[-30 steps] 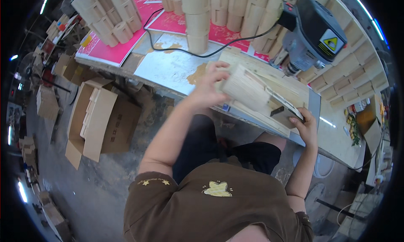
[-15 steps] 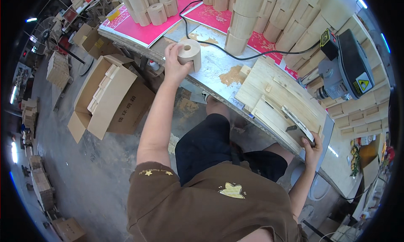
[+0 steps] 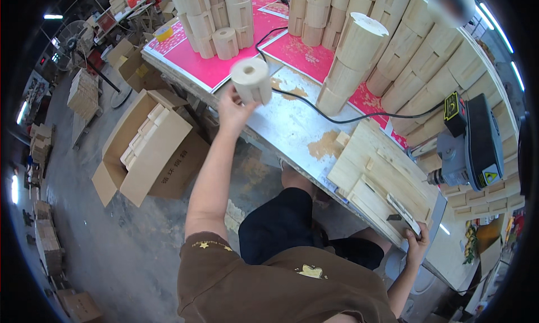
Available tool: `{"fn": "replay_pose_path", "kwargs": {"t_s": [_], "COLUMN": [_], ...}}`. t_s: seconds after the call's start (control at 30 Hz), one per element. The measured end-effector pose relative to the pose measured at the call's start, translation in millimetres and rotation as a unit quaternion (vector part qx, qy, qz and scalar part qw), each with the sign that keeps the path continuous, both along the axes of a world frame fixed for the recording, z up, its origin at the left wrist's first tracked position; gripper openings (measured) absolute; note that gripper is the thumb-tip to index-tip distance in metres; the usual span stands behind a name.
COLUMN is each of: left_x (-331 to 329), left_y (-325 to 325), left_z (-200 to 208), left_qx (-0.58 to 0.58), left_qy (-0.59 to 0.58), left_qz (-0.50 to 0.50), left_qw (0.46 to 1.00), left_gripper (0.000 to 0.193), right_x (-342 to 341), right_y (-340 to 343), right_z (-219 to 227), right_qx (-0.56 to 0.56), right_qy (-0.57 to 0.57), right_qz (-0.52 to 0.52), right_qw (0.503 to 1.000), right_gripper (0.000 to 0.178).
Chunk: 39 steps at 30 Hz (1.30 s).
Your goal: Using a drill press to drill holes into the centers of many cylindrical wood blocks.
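Observation:
My left hand [image 3: 234,110] grips a pale wooden cylinder [image 3: 259,91] by its lower part, above the left part of the workbench [image 3: 283,133]. A round hole shows in the cylinder's top, and its side is grooved. Over at the right, my right hand [image 3: 416,244] has its fingers closed round the end of a metal lever [image 3: 402,215]. That lever lies on a wooden jig [image 3: 359,160] built from a board and strips. A drill head [image 3: 469,143] with its chuck hangs at the jig's far right side.
Stacked wooden cylinders [image 3: 353,59] stand along the back, and another single cylinder [image 3: 225,43] is on the pink sheet [image 3: 216,70]. A black cable [image 3: 342,122] crosses the bench. Sawdust [image 3: 324,146] lies beside the jig. An open cardboard box [image 3: 163,160] with wooden pieces stands left on the floor.
My left hand has lifted the wooden cylinder and tipped it slightly. My right hand stays at the lever. The whole view has shifted a little.

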<state>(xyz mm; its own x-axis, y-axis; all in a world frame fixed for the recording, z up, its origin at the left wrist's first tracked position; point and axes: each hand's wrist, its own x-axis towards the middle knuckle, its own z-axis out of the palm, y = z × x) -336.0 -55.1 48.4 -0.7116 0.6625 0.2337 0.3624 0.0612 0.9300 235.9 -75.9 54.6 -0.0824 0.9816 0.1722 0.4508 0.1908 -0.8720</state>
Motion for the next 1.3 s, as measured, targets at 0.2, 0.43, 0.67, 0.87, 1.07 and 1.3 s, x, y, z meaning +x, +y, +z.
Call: {"fn": "replay_pose_path", "kwargs": {"t_s": [0.2,0.43,0.67,0.87,1.07,1.3], "left_x": [-96.1,-196.3,-213.5,-201.5,-196.8,-108.3], "left_y": [62.7,136.3,172.4,186.5,174.3,187.5], "left_z": [51.6,34.0,28.3,21.2,20.6,38.5], "left_qx": [0.048,0.001,-0.010,0.008,-0.060,0.180], "left_qy": [0.082,0.141,0.167,0.168,0.177,0.087], "left_qz": [0.126,0.268,0.265,0.282,0.290,0.088], "left_qw": [0.987,0.953,0.950,0.945,0.938,0.976], "left_gripper": [0.060,0.063,0.069,0.074,0.073,0.094], "right_x": [1.6,-0.4,4.5,2.1,-8.2,-5.7], "right_y": [-3.4,-3.8,-4.9,-5.7,-3.6,-3.5], "right_z": [-2.0,10.2,10.3,9.8,15.0,9.5], "right_qx": [-0.044,-0.073,-0.092,-0.078,-0.084,-0.061], "right_qy": [0.030,-0.008,-0.004,-0.002,-0.015,0.009], "right_qz": [-0.026,-0.020,-0.054,-0.069,-0.090,-0.075], "right_qw": [0.998,0.997,0.994,0.995,0.992,0.995], "right_gripper": [0.022,0.022,0.028,0.026,0.023,0.024]}}
